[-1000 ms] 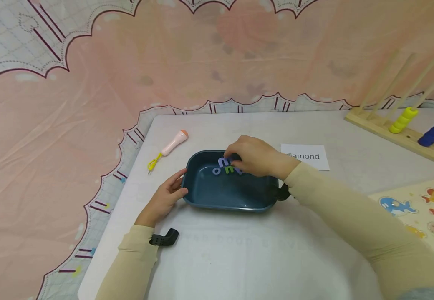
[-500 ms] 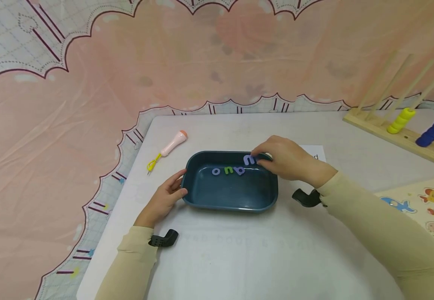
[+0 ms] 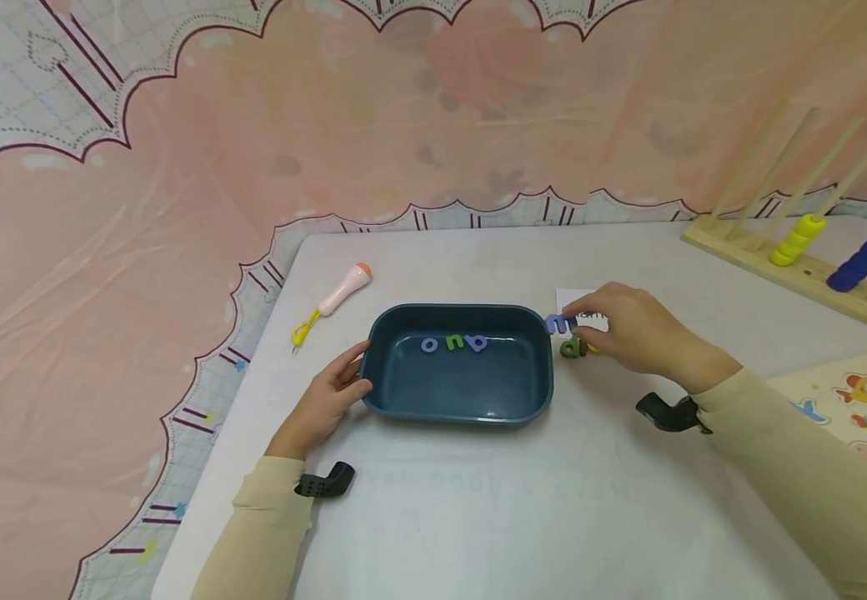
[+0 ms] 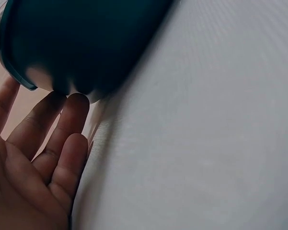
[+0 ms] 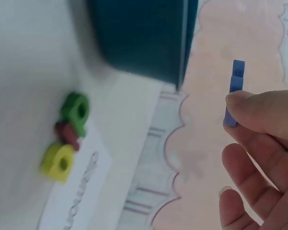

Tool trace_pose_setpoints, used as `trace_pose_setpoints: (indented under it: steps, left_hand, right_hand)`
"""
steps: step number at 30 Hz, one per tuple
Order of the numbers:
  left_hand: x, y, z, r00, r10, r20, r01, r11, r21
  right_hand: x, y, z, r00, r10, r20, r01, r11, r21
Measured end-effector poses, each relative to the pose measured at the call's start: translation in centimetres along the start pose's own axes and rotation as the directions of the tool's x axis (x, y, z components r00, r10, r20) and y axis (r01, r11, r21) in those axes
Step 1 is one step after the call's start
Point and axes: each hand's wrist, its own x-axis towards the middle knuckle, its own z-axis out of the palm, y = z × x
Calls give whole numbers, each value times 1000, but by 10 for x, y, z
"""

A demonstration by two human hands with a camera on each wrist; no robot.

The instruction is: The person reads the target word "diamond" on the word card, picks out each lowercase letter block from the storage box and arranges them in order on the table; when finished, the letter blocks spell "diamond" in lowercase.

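A dark teal tray point(image 3: 471, 412) sits mid-table with three small letters point(image 3: 454, 342) lying in it. My right hand point(image 3: 632, 333) is just past the tray's right rim and pinches a blue letter m point(image 3: 558, 322) point(image 5: 235, 91) in the air. Below it on the table lie a green letter point(image 3: 570, 348) point(image 5: 75, 111), a dark red letter point(image 5: 66, 134) and a yellow letter point(image 5: 58, 162), beside a white word card point(image 3: 579, 298) that my hand mostly covers. My left hand point(image 3: 326, 398) rests with straight fingers point(image 4: 69, 120) against the tray's left wall point(image 4: 76, 52).
A pink torch-like toy with a yellow cord point(image 3: 336, 297) lies left of the tray. A wooden peg rack with yellow and blue rings point(image 3: 816, 250) stands at the far right. An animal puzzle board point(image 3: 864, 404) lies at the right edge. A pink patterned floor mat point(image 3: 103, 292) lies beyond the table's left edge.
My right hand has lifted the blue letter m out of the tray and carried it rightwards over the rim. The left hand has stayed at the tray.
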Motion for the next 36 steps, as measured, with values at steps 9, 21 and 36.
trace_pose_setpoints:
  steps: [9,21,36]
  left_hand:
    - [0,-1,0,1000,-2,1,2,1000,4]
    - [1,-1,1,1000,-4,-6,4,1000,6]
    - [0,1,1,1000,-3,-6,3,1000,2]
  right_hand:
    - [-16,29,-3,992,122,20,-121,992,-27]
    - [-29,60,-2,977,211,38,-211,977,-7]
    - [-28,80,12,950,284,131,-287,958,10]
